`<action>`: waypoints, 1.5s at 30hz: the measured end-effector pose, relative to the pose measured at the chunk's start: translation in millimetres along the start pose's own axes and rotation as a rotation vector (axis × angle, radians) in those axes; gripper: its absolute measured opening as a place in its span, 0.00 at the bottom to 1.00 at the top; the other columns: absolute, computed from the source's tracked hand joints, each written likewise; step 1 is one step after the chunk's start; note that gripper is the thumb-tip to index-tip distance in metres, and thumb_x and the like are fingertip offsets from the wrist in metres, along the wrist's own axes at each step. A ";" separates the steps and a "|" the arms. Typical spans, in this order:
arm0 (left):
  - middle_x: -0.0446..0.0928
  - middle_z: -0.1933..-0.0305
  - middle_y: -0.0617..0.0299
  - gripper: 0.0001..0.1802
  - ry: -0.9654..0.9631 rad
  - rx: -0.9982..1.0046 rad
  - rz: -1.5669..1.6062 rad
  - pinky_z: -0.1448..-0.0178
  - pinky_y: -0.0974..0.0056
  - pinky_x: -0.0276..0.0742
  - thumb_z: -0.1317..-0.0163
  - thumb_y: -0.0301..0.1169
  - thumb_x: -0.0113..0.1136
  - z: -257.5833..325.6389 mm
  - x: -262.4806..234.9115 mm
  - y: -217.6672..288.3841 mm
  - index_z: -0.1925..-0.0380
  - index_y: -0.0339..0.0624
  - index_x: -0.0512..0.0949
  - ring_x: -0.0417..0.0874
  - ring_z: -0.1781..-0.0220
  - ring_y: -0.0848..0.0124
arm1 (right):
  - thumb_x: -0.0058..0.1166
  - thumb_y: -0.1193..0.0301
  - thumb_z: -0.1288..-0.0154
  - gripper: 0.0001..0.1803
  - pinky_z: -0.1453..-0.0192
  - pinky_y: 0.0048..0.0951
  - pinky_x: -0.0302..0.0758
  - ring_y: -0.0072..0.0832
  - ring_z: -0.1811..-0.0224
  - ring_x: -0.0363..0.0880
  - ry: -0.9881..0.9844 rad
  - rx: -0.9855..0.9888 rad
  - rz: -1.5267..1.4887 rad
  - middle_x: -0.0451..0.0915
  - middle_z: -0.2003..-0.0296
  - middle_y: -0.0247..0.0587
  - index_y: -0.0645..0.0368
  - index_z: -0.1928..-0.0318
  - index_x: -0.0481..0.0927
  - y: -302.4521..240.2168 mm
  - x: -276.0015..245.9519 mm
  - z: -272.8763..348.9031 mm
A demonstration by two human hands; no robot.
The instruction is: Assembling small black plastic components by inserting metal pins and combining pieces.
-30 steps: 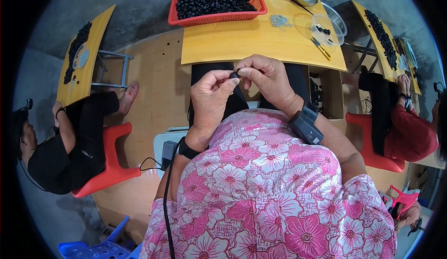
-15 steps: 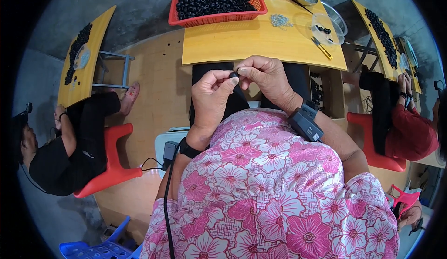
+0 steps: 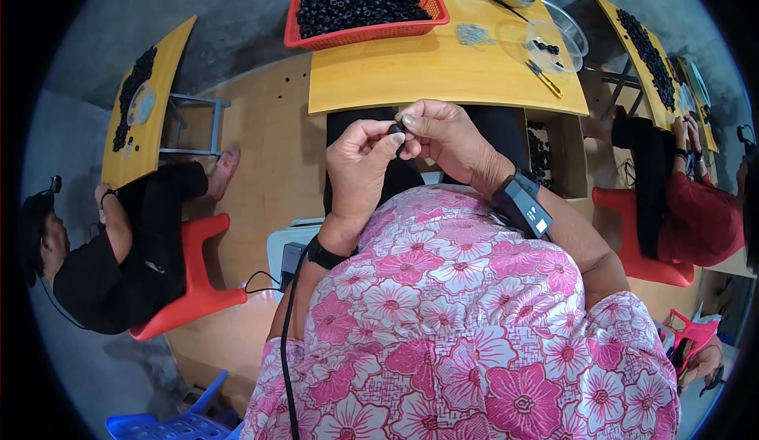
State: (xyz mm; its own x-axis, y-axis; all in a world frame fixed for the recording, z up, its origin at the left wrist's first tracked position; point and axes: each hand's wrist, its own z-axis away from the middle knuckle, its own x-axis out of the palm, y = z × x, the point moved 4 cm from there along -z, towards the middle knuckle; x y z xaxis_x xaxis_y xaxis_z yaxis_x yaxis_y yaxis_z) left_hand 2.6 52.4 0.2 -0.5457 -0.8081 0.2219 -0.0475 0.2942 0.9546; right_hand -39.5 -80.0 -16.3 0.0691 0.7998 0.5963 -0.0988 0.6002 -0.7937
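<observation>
Overhead, in the head view, both hands met just before the near edge of the yellow table. The left hand and the right hand pinched one small black ring between their fingertips, thumbs pressed toward each other. Beyond them sat a red basket heaped with like black rings, and a clear bowl holding a few. By my reading, the step in hand was working or fitting that single piece; the next move called for steady fingertip pressure without letting the tiny part slip.
</observation>
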 end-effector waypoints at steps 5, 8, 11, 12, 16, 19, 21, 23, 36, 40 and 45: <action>0.79 0.70 0.58 0.04 -0.003 -0.021 -0.015 0.63 0.71 0.78 0.41 0.18 0.59 0.9 0.7 1.0 0.65 0.30 0.76 0.80 0.69 0.75 | 0.53 0.64 0.34 0.12 0.59 0.28 0.80 0.18 0.73 0.77 -0.083 0.146 -0.006 0.78 0.71 0.32 0.62 0.60 0.77 1.3 -7.0 1.2; 0.77 0.68 0.61 0.05 0.004 0.055 -0.044 0.63 0.71 0.78 0.43 0.18 0.61 0.4 -3.6 -6.5 0.65 0.31 0.78 0.80 0.69 0.76 | 0.51 0.62 0.32 0.13 0.59 0.29 0.80 0.19 0.72 0.78 -0.111 0.211 -0.012 0.79 0.71 0.32 0.61 0.62 0.78 1.6 -6.0 3.3; 0.74 0.66 0.64 0.06 0.019 0.130 -0.151 0.63 0.72 0.77 0.44 0.18 0.62 -0.1 -3.3 -3.7 0.65 0.33 0.79 0.79 0.68 0.76 | 0.49 0.62 0.31 0.14 0.60 0.29 0.79 0.19 0.71 0.77 -0.128 0.230 -0.018 0.78 0.72 0.32 0.60 0.63 0.78 -0.1 -1.9 5.6; 0.74 0.66 0.64 0.06 0.019 0.130 -0.150 0.63 0.72 0.77 0.44 0.18 0.62 -0.4 -2.7 -3.2 0.65 0.33 0.79 0.79 0.68 0.76 | 0.49 0.61 0.31 0.14 0.60 0.28 0.78 0.19 0.71 0.77 -0.121 0.239 -0.022 0.77 0.73 0.32 0.60 0.63 0.78 -0.1 -1.1 5.9; 0.72 0.66 0.64 0.07 0.013 0.132 -0.094 0.65 0.72 0.78 0.44 0.18 0.62 -1.4 -3.8 -9.5 0.65 0.33 0.79 0.80 0.68 0.76 | 0.48 0.62 0.30 0.14 0.61 0.26 0.77 0.17 0.71 0.74 -0.160 0.188 0.017 0.75 0.74 0.30 0.61 0.64 0.78 -0.5 1.7 4.2; 0.73 0.65 0.63 0.08 -0.004 0.113 -0.038 0.65 0.72 0.78 0.44 0.18 0.61 -1.5 -3.5 -11.7 0.63 0.33 0.78 0.80 0.67 0.76 | 0.46 0.62 0.29 0.14 0.62 0.23 0.76 0.16 0.72 0.71 -0.167 0.115 0.049 0.73 0.74 0.28 0.61 0.63 0.77 -2.6 2.5 4.2; 0.74 0.65 0.62 0.08 -0.021 0.079 0.007 0.64 0.72 0.78 0.44 0.18 0.61 -1.7 -3.2 -12.4 0.62 0.33 0.78 0.80 0.66 0.75 | 0.45 0.63 0.29 0.14 0.62 0.21 0.76 0.15 0.72 0.70 -0.209 0.044 0.107 0.72 0.73 0.28 0.62 0.61 0.77 -3.0 2.1 3.2; 0.76 0.62 0.60 0.15 -0.103 0.039 0.028 0.61 0.72 0.78 0.42 0.19 0.60 -1.1 -0.7 -11.7 0.53 0.32 0.75 0.80 0.64 0.75 | 0.45 0.63 0.29 0.14 0.63 0.21 0.75 0.15 0.72 0.70 -0.191 0.025 0.167 0.72 0.73 0.28 0.62 0.61 0.76 -4.5 5.5 5.6; 0.72 0.58 0.64 0.25 -0.178 -0.105 -0.042 0.62 0.76 0.72 0.37 0.33 0.60 3.7 9.9 -8.5 0.43 0.32 0.68 0.71 0.63 0.81 | 0.44 0.64 0.30 0.12 0.66 0.26 0.73 0.27 0.71 0.74 -0.170 -0.506 0.969 0.72 0.70 0.41 0.61 0.59 0.71 -19.6 17.3 13.3; 0.71 0.58 0.64 0.24 -0.151 -0.057 -0.062 0.64 0.76 0.71 0.37 0.34 0.60 6.1 10.4 -1.2 0.44 0.32 0.69 0.71 0.64 0.81 | 0.45 0.65 0.30 0.12 0.65 0.26 0.73 0.27 0.71 0.75 -0.170 -0.524 0.995 0.72 0.70 0.41 0.62 0.59 0.71 -25.6 26.1 17.9; 0.71 0.58 0.63 0.24 -0.114 -0.037 -0.114 0.63 0.76 0.71 0.36 0.34 0.59 3.7 8.4 -10.0 0.45 0.32 0.69 0.71 0.64 0.80 | 0.45 0.65 0.30 0.12 0.65 0.26 0.74 0.26 0.72 0.75 -0.142 -0.433 0.932 0.72 0.71 0.41 0.63 0.59 0.71 -25.5 25.5 14.6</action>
State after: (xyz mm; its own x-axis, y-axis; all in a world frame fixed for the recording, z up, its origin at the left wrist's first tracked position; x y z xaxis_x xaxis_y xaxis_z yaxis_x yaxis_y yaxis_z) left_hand -4.6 44.6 -8.2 -0.6304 -0.7711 0.0894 -0.0849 0.1829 0.9794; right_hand -49.8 -75.0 20.9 0.0283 0.9565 -0.2904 0.3143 -0.2843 -0.9058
